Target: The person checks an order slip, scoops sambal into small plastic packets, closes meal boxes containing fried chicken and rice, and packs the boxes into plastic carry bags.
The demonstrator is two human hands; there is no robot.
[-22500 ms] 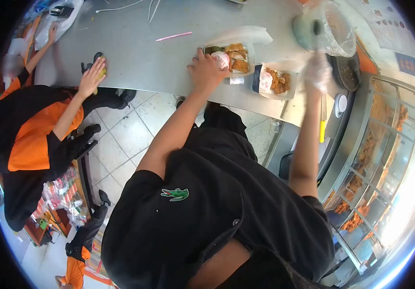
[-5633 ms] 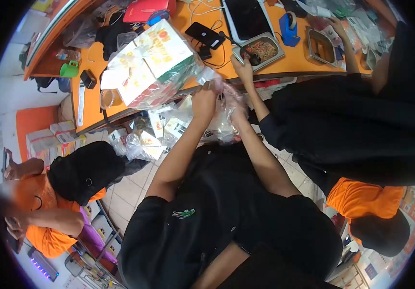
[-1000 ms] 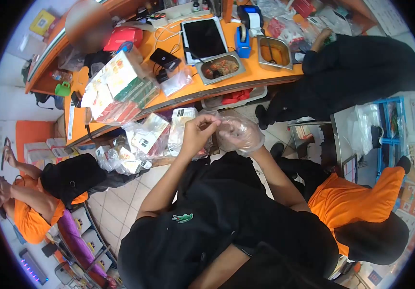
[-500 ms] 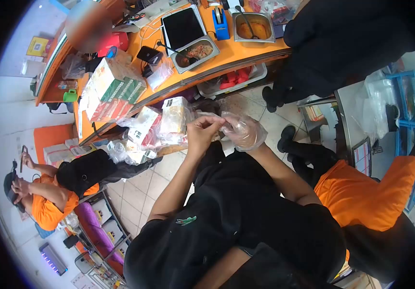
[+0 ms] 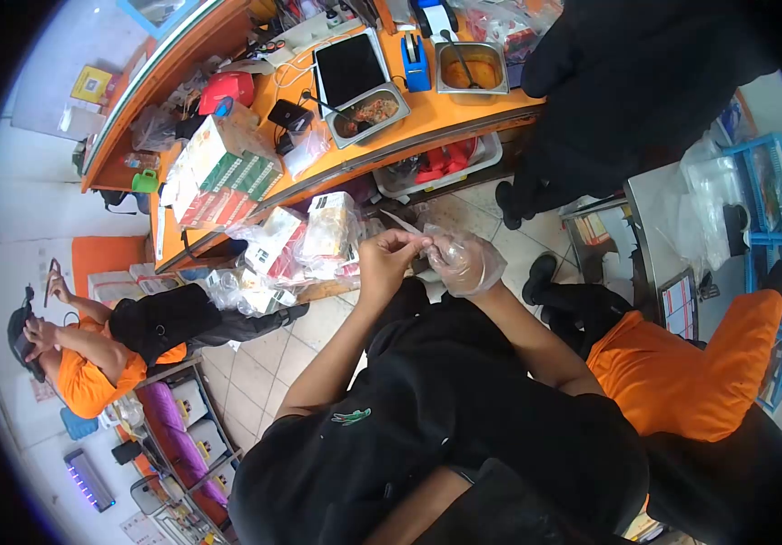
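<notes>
The clear glove point(image 5: 485, 264) is worn on the right hand point(image 5: 457, 262), out beyond the near edge of the counter point(image 5: 445, 106) and above the tiled floor point(image 5: 465, 211). It is thin, see-through plastic, loose and crinkled, with shiny highlights along its folds; it bags out around the back of the hand and the wrist, and the skin shows through it. The left hand point(image 5: 385, 271) is bare, its thumb and forefinger pressed together in a pinch on a thin pale strip point(image 5: 398, 221) that slants up from the fingertips; the strip's material cannot be told. The right fingers are bent and meet the left fingertips at the strip, but whether they grip it too cannot be told. Just beyond the left hand, bagged boxes point(image 5: 291, 241) sit below the counter's near edge. On the counter, a stack of boxes point(image 5: 237, 174) stands toward the left end. A metal pan of chopped food point(image 5: 376, 129) lies by the near edge, and a pan of orange sauce point(image 5: 473, 90) is nearer the right end, beside a blue tape dispenser point(image 5: 415, 68).
</notes>
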